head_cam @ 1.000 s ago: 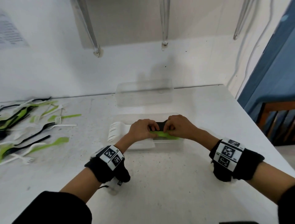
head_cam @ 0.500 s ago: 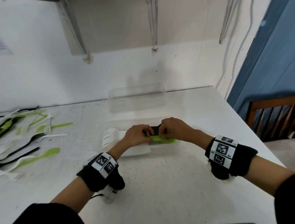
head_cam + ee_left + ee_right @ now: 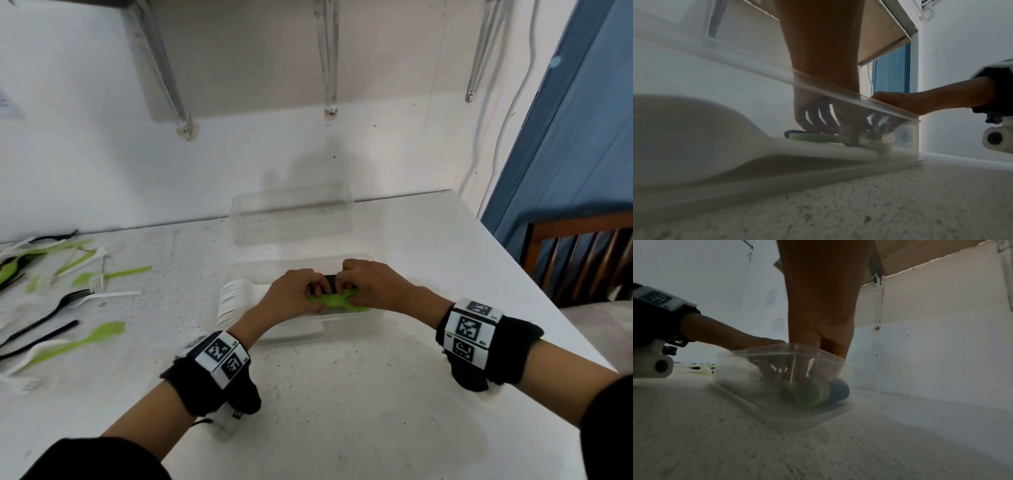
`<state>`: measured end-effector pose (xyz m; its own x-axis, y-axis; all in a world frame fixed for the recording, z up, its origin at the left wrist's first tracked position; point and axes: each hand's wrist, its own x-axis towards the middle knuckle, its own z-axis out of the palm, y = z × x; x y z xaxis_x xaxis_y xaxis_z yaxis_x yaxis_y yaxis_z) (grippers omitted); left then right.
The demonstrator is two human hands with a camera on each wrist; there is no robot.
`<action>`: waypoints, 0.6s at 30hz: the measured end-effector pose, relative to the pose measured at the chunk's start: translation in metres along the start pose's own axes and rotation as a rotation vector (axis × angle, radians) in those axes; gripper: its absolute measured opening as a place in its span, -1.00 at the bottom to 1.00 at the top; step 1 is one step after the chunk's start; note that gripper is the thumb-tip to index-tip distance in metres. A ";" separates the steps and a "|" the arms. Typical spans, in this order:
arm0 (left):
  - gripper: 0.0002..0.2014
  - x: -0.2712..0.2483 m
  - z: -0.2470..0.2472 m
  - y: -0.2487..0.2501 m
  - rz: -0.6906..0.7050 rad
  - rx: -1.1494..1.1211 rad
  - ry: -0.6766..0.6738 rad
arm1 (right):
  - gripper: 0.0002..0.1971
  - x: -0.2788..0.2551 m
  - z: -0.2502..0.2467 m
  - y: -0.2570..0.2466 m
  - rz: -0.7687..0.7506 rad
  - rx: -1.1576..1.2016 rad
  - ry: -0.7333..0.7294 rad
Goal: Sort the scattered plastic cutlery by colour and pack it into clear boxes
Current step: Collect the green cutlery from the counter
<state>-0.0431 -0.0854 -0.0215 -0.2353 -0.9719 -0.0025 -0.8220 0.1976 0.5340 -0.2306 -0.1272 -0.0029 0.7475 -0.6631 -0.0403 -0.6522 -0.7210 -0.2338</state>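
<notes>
A clear box [image 3: 294, 266] lies on the white table in front of me. A stack of white spoons [image 3: 234, 301] fills its left end, their bowls sticking out over the box's left end. Green cutlery [image 3: 342, 304] lies along the box's near side, with a black piece [image 3: 327, 288] just behind it. My left hand [image 3: 317, 291] and right hand [image 3: 346, 286] meet inside the box, fingers curled down onto the green and black pieces. The left wrist view shows my fingertips [image 3: 818, 128] on the green stack [image 3: 813, 138]. In the right wrist view, fingers hold green bowls [image 3: 809, 392] beside a black one [image 3: 838, 389].
A second clear box [image 3: 291, 212] stands behind, near the wall. Scattered green, black and white forks and spoons [image 3: 68, 301] lie at the table's left. The table's right edge [image 3: 534, 274] runs beside a wooden chair [image 3: 582, 260]. A shelf bracket [image 3: 329, 61] hangs above.
Both hands stay in the near box on the same green and black pieces, with only small finger shifts. The head view has swung slightly right and closer.
</notes>
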 end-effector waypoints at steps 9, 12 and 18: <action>-0.79 -0.001 0.001 0.002 -0.054 -0.062 0.067 | -0.82 -0.002 0.001 -0.004 0.033 -0.005 0.001; -0.79 0.001 0.002 0.001 -0.082 -0.096 0.057 | -0.80 -0.002 0.001 -0.005 0.045 -0.014 -0.009; -0.76 0.004 0.002 -0.006 -0.066 -0.181 -0.011 | -0.78 0.001 0.001 -0.010 0.080 -0.026 -0.017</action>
<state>-0.0399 -0.0898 -0.0261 -0.1908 -0.9803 -0.0513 -0.7297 0.1067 0.6754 -0.2229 -0.1202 -0.0017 0.6949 -0.7153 -0.0741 -0.7127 -0.6712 -0.2039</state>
